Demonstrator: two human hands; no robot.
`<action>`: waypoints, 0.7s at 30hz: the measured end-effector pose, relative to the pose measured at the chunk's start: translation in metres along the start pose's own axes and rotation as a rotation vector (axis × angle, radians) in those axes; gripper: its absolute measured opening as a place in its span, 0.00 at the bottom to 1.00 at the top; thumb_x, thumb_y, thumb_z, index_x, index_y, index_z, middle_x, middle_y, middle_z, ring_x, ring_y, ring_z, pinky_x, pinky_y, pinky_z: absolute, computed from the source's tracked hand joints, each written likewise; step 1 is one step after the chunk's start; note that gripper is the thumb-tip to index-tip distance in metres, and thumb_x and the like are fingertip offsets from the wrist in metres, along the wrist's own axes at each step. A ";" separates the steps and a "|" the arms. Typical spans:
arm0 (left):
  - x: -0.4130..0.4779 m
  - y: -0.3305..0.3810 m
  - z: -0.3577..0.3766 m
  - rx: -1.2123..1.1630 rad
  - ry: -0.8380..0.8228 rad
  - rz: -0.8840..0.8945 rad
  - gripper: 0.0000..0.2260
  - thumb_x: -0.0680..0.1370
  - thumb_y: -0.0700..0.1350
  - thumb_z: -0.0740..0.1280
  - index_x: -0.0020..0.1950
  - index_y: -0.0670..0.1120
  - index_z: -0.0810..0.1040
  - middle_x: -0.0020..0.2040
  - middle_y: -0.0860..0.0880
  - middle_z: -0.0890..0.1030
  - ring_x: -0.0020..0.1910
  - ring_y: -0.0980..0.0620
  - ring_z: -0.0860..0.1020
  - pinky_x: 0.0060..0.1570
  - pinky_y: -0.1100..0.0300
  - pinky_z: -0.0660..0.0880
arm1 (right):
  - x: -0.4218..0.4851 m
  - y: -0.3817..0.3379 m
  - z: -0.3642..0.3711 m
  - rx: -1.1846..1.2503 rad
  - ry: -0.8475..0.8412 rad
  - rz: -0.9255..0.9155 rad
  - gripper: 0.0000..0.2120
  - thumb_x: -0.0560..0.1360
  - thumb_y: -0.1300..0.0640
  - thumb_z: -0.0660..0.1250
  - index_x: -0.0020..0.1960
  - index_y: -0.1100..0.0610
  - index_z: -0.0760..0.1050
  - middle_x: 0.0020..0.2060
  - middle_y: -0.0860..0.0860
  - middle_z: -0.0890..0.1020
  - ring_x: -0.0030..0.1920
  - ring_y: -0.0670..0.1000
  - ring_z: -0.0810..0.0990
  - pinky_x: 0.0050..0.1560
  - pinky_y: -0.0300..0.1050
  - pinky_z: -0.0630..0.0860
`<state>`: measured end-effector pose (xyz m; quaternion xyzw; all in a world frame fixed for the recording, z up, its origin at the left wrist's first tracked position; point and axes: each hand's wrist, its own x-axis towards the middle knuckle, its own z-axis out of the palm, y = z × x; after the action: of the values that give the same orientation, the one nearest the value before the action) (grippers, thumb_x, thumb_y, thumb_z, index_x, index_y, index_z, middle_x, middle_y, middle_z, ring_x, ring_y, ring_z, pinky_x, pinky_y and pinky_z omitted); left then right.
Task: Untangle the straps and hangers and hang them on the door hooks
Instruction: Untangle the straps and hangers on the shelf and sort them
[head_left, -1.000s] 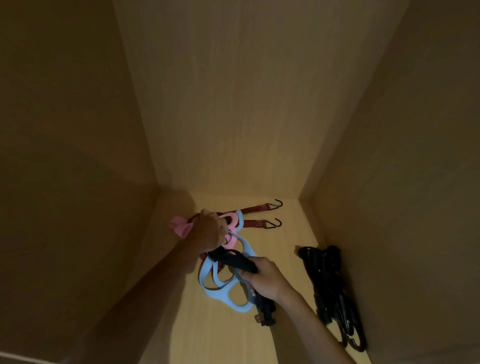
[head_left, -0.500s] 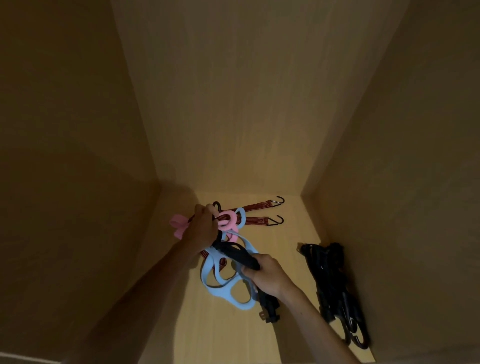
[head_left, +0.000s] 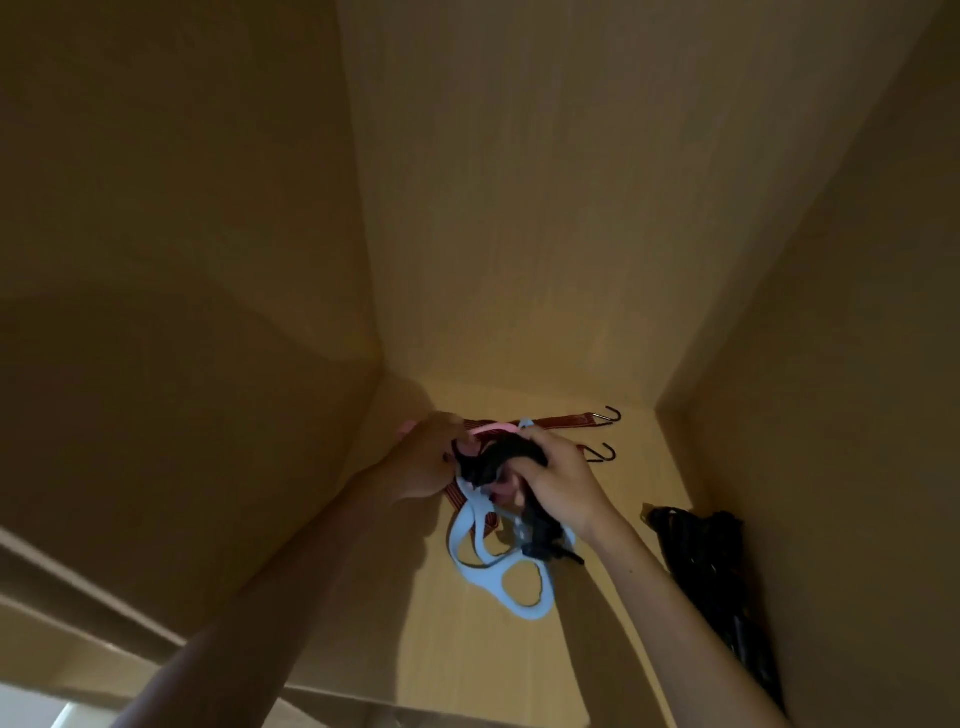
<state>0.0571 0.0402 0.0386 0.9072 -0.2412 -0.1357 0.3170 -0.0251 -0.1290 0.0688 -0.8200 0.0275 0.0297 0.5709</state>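
Since the earlier frames the right hand (head_left: 558, 480) has moved up and toward the back of the cupboard, closing the gap to the left hand (head_left: 423, 460); the two now meet over the tangle, where before the right hand gripped the black strap lower down. The view has also tilted, so the bundle sits lower and further right in frame.

Left hand: fingers curled closed around the upper part of the tangle, at the pink hanger (head_left: 491, 429), whose curved rim shows just above the knuckles. Which strands it actually pinches cannot be told.

Right hand: fingers closed on the bunched black strap (head_left: 501, 460), which is gathered between the two hands and trails down beneath the right palm to a loose end near the wrist.

The light blue hanger (head_left: 511, 582) hangs below both hands, its looped openings lying against the cupboard floor (head_left: 415, 649). The red strap (head_left: 563, 421) runs from behind the hands toward the back right, ending in two dark metal hooks (head_left: 610, 415) that rest on the floor, apart from either hand. A separate black bundle (head_left: 696, 540) lies against the right wall, untouched, well clear of the right forearm.
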 end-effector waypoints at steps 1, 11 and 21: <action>-0.006 0.012 -0.006 -0.057 -0.051 0.023 0.13 0.75 0.32 0.60 0.57 0.40 0.77 0.58 0.45 0.77 0.56 0.50 0.74 0.51 0.72 0.66 | 0.003 -0.007 0.001 -0.002 0.003 -0.033 0.08 0.77 0.65 0.60 0.46 0.55 0.75 0.28 0.54 0.78 0.29 0.51 0.76 0.33 0.38 0.73; -0.009 0.045 -0.030 -0.518 0.118 -0.005 0.08 0.76 0.39 0.61 0.39 0.49 0.71 0.29 0.52 0.78 0.32 0.54 0.78 0.39 0.57 0.72 | 0.016 -0.018 -0.005 -0.073 0.075 -0.172 0.03 0.74 0.58 0.68 0.45 0.58 0.76 0.32 0.47 0.75 0.33 0.45 0.74 0.36 0.39 0.68; -0.002 0.063 -0.021 -0.352 -0.003 0.049 0.07 0.71 0.39 0.66 0.42 0.51 0.72 0.34 0.49 0.80 0.34 0.56 0.78 0.40 0.57 0.74 | 0.006 0.005 -0.014 -0.152 0.000 -0.085 0.07 0.78 0.51 0.64 0.50 0.53 0.78 0.40 0.52 0.83 0.40 0.50 0.80 0.40 0.48 0.74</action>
<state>0.0416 0.0091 0.0957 0.8312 -0.2364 -0.1695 0.4739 -0.0189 -0.1437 0.0683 -0.8615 -0.0099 0.0074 0.5077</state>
